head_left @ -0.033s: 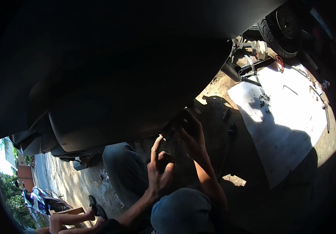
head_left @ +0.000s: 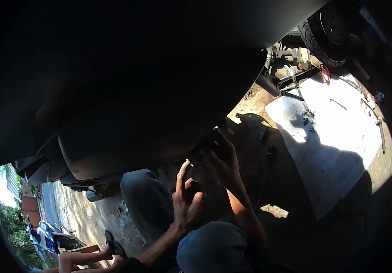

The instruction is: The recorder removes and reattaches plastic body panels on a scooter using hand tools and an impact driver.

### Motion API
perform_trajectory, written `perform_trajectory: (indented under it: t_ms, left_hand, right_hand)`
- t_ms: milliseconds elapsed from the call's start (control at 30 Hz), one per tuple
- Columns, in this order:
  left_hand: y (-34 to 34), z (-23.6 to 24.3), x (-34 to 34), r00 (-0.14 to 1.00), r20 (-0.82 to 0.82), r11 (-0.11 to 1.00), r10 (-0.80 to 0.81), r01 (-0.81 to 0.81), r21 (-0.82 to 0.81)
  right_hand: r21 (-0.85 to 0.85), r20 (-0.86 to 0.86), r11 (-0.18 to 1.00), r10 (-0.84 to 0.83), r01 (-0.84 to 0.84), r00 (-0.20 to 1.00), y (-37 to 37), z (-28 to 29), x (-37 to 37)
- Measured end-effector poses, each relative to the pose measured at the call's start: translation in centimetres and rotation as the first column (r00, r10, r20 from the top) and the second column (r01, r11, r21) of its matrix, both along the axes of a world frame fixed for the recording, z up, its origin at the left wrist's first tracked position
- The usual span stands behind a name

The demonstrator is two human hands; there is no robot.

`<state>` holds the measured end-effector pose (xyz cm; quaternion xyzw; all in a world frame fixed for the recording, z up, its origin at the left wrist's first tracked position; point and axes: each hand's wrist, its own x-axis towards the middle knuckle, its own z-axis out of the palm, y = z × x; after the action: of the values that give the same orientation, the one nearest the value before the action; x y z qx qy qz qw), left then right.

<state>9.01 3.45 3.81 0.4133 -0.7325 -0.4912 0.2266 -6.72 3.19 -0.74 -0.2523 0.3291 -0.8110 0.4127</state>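
A large dark panel point(head_left: 109, 100) hangs over me. At its lower edge, my left hand point(head_left: 187, 204) stretches its index finger up to touch a small dark fitting point(head_left: 196, 152); the other fingers are bent, thumb apart. Beside it, my right hand point(head_left: 223, 161) is closed at the same fitting, its fingertips in deep shadow, so what it grips is unclear. My jeans-covered knees point(head_left: 212, 248) are below and between my forearms.
Right: a white sheet point(head_left: 341, 127) with small parts, a power tool point(head_left: 301, 58), a tyre point(head_left: 316, 41), loose tools. A dark-handled tool point(head_left: 271, 152) lies in shadow. Lower left: a person's bare leg point(head_left: 82, 259), a wooden stool point(head_left: 84, 249), a motorbike point(head_left: 55, 236).
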Motion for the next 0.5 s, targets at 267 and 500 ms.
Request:
perform_trajectory:
  t_ms: [267, 500]
  left_hand:
    - [-0.1, 0.2, 0.0, 0.985, -0.155, 0.987, 0.071, -0.047, 0.152]
    - [-1.2, 4.3, 3.2, 0.942, -0.325, 0.996, 0.085, -0.091, -0.003]
  right_hand:
    - [0.017, -0.137, 0.997, -0.077, 0.080, 0.988, -0.8, -0.2, 0.3]
    - [0.166, -0.483, 0.961, -0.116, 0.221, 0.868, -0.1, 0.9, -0.2]
